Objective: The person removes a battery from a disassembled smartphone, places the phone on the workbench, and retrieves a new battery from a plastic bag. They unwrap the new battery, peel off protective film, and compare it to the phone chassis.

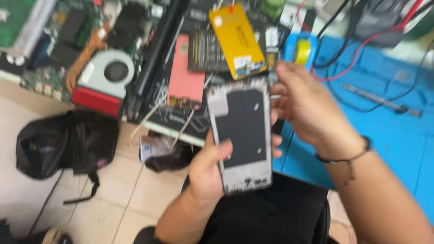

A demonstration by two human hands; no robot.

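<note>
My left hand (pixel 209 168) grips a phone frame (pixel 242 131) from its left edge, thumb over the dark middle panel. The frame is silver-grey, scuffed at the bottom, held upright above my lap. My right hand (pixel 304 106) is at the frame's upper right edge, fingers curled behind it; a dark cord bracelet circles that wrist. The picture is motion-blurred.
A blue work mat (pixel 389 131) lies to the right with red and black cables and a thin metal tool (pixel 379 100). Behind the phone are a yellow panel (pixel 237 40), a pink panel (pixel 184 74), circuit boards and a cooling fan (pixel 110 72). A black bag (pixel 63 142) sits on the tiled floor.
</note>
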